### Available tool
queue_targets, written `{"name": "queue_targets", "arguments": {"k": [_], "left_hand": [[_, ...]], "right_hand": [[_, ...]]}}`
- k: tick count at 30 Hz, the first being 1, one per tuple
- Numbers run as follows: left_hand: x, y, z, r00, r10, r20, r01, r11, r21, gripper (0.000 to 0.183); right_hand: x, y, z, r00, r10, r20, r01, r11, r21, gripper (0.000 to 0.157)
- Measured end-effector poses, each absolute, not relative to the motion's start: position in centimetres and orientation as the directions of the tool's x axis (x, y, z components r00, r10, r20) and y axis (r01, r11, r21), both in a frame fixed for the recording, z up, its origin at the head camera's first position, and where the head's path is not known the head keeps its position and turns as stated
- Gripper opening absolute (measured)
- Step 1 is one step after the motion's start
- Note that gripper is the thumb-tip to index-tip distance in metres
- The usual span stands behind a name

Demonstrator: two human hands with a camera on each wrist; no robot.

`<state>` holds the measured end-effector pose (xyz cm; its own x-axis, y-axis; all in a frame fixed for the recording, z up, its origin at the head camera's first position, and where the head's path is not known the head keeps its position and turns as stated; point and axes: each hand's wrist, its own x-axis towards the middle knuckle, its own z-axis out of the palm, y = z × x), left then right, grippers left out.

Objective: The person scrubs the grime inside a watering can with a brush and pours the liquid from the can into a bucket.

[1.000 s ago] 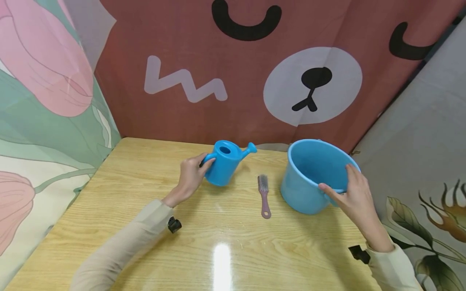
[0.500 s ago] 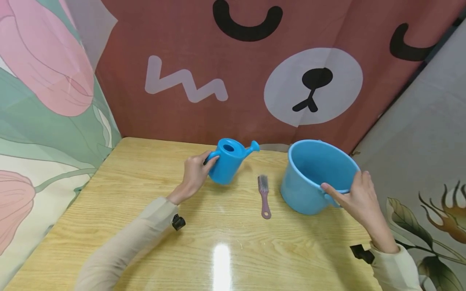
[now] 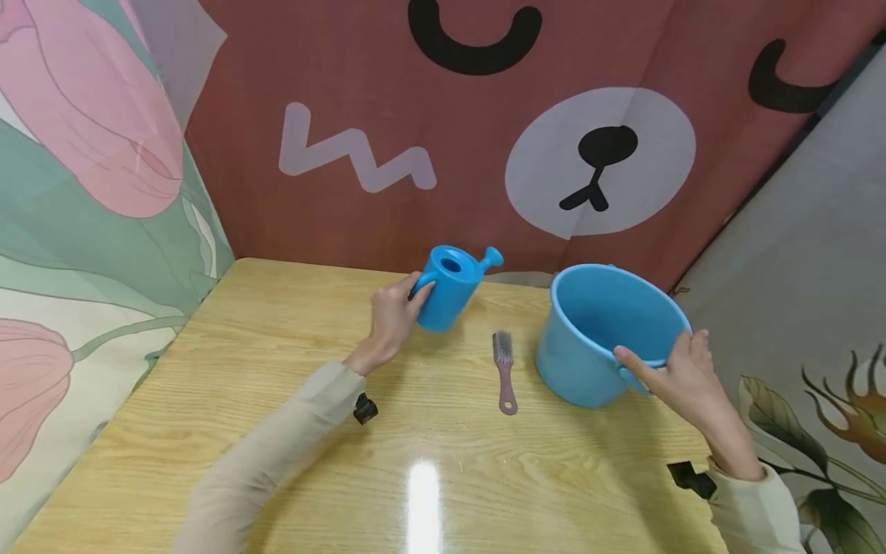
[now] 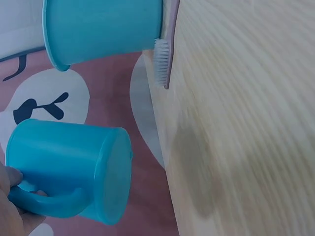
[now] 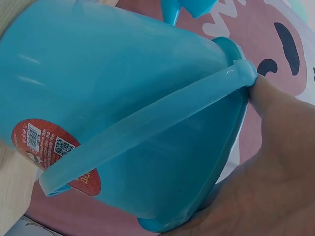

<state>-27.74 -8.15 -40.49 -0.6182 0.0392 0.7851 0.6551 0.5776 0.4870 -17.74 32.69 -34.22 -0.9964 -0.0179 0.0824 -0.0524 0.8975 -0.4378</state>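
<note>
In the head view my left hand [image 3: 394, 314] holds a blue toy watering can [image 3: 450, 292] by its handle, thumb and fingers wrapped round it. The left wrist view shows the can [image 4: 64, 167] raised over the table, its shadow on the wood. To the right stands a light blue bucket [image 3: 577, 362], upright. My right hand [image 3: 685, 377] lies spread at the bucket's near right rim, with the thumb touching the rim by the handle joint and the fingers fairly straight. A purple-handled brush [image 3: 505, 373], bristles pointing away, lies between can and bucket.
All this is on a light wooden table [image 3: 332, 446]. A brown bear-print cloth [image 3: 332, 215] hangs behind its far edge, with printed drapes at both sides. The bucket's own carrying handle [image 5: 147, 123] hangs down over a red label [image 5: 49, 142].
My left hand has moved right and away from me, carrying the watering can a little higher. My right fingers have shifted from inside the bucket's rim to its right edge. Bucket and brush stay put.
</note>
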Motion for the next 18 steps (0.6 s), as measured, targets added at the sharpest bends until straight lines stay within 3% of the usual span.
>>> {"name": "queue_targets", "arguments": {"k": [5, 18], "left_hand": [[-28.0, -6.8, -40.0, -0.589, 0.061, 0.806, 0.679, 0.578, 0.453, 0.014], [-28.3, -3.8, -38.5, -0.587, 0.061, 0.807, 0.7, 0.54, 0.468, 0.013]], "right_hand": [[-17.8, 32.9, -34.2, -0.999, -0.026, 0.042, -0.042, 0.889, -0.456, 0.114], [-18.1, 33.2, -33.8, -0.999, -0.034, -0.028, -0.017, 0.883, -0.468, 0.112]]}}
